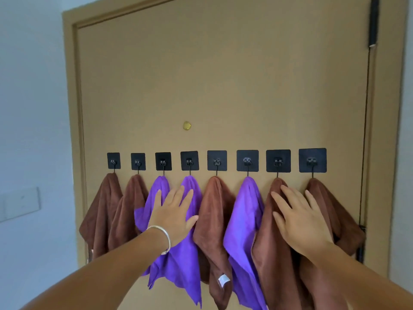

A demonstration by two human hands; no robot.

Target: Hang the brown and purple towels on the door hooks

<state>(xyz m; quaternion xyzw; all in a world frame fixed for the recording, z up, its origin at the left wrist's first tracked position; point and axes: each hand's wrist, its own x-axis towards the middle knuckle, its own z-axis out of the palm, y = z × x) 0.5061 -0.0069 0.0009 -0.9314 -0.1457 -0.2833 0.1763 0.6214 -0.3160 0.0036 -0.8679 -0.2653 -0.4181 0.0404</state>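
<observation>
**All eight hooks loaded, both hands flat on towels**

Tan wooden door (pixel 223 86) carries a row of eight black square adhesive hooks (pixel 216 161) — every one has a towel hanging from it. Order from the left: brown, brown, purple, purple, brown, purple, brown, brown.

Left hand (pixel 173 217), silver bangle (pixel 164 237) on its wrist, lies with fingers straight and spread across the two neighbouring purple microfibre towels (pixel 178 265) on the third and fourth hooks. Nothing gripped, just palm contact.

Right hand (pixel 300 221) lies the same way — fingers straight, slightly fanned — on the brown plush towel (pixel 271 265) on the seventh hook; its outer fingers reach toward the eighth towel, contact there unclear.

The fifth-hook brown towel (pixel 212 220) shows a small white label (pixel 224 280) near its lower edge. The lone purple towel (pixel 244 220) on the sixth hook hangs between the two hands, untouched.

Round brass peephole (pixel 186 125) sits above the hook row. Black door closer (pixel 373 21) at top right. White wall switch plate (pixel 20 204) on the left wall.
</observation>
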